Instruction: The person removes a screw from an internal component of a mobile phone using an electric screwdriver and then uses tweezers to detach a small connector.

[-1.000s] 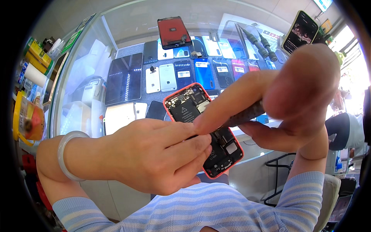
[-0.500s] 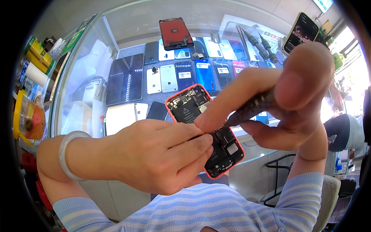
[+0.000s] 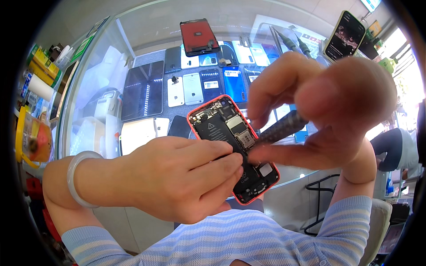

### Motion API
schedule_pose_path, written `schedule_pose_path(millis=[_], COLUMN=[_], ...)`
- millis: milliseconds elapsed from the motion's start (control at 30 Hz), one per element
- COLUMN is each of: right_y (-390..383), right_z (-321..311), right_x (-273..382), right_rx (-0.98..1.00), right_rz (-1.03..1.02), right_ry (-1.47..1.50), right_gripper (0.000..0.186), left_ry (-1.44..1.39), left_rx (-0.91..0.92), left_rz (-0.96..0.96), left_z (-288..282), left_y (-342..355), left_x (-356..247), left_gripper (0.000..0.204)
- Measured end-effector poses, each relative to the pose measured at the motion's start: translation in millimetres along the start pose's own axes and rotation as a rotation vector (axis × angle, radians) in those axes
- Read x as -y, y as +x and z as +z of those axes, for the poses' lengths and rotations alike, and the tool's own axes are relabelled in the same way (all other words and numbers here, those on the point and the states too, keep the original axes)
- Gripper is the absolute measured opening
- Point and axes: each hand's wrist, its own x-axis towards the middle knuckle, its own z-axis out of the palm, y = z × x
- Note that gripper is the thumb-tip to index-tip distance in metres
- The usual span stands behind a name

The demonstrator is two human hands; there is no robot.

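Head view: 1 opened red-rimmed phone (image 3: 238, 128), centre; left hand (image 3: 184, 179) clamped on it from 8 o'clock; right hand (image 3: 339, 115) around 1 dark tool (image 3: 284, 127), phone's 2 o'clock; 1 reddish panel (image 3: 197, 35), 12 o'clock.

Bright daylight fills the window (image 3: 400, 48) right of the glass counter (image 3: 153, 29) and pale wall (image 3: 306, 6).

Strong daylight is coming from the window (image 3: 412, 82), to the right of the right hand (image 3: 344, 117), and is burning out to white. The right hand is appearing blurred, while the left hand (image 3: 184, 177) is looking sharp. Beyond the left hand, small lights are glinting in rows on a dark tablet (image 3: 136, 95). Far from both hands, straight edges are bending and corners are showing black.
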Motion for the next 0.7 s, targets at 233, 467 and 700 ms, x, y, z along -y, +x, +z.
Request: schedule_pose_path(millis=[233,467,700], right_y=[8,10,17], right_z=[4,-13,-35], right_x=[17,-3,2], right_rx=[0.02,-0.005,-0.171], right_rz=[0.069,-0.175,0.051], right_ry=[-0.007,0.066,-0.183], right_gripper=[0.07,0.1,0.075], left_ry=[-0.008,-0.009,-0.026], left_rx=[0.004,-0.001,0.002], left_rz=[-0.009,-0.004,-0.018], left_z=[2,1,1], left_y=[-2,0,-1], left_x=[0,0,0], left_gripper=[0.034,0.034,0.036])
